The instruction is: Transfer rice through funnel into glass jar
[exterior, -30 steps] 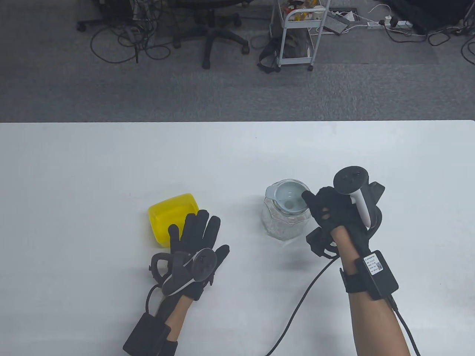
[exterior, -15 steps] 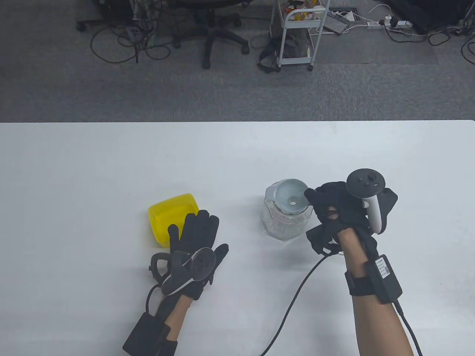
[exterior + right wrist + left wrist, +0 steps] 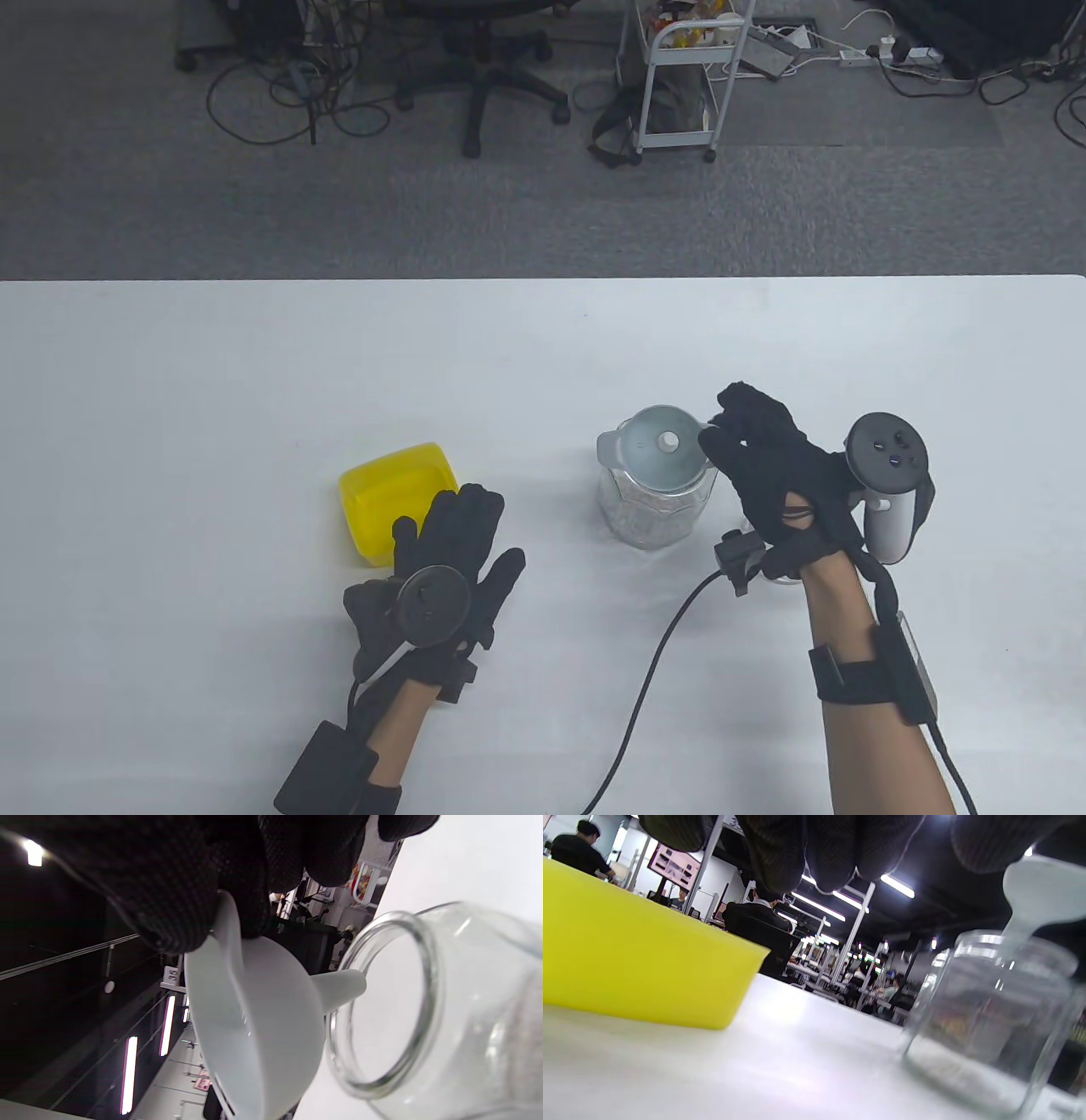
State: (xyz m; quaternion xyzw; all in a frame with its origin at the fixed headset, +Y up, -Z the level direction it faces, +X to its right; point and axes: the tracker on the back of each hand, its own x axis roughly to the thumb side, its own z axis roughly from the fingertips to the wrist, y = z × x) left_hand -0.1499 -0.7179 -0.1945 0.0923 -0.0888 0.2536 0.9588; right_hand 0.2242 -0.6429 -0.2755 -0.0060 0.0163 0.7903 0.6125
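Note:
A glass jar (image 3: 649,519) with rice in its bottom stands on the white table (image 3: 254,382). A pale grey funnel (image 3: 653,454) is over its mouth. My right hand (image 3: 711,431) pinches the funnel's rim. In the right wrist view the funnel (image 3: 263,1014) is tilted, with its spout tip at the jar's (image 3: 466,1005) open mouth. My left hand (image 3: 462,522) rests open on the table beside a yellow container (image 3: 382,488), holding nothing. The left wrist view shows the container (image 3: 628,955), the jar (image 3: 988,1018) and the funnel (image 3: 1039,891) above it.
A black cable (image 3: 653,662) runs from my right wrist across the table to its front edge. Beyond the table's far edge are an office chair (image 3: 484,59), a white trolley (image 3: 679,76) and floor cables.
My right hand has turned and shifted right while still pinching the funnel, which has risen and tilted over the jar. My left hand has rolled a little in place.

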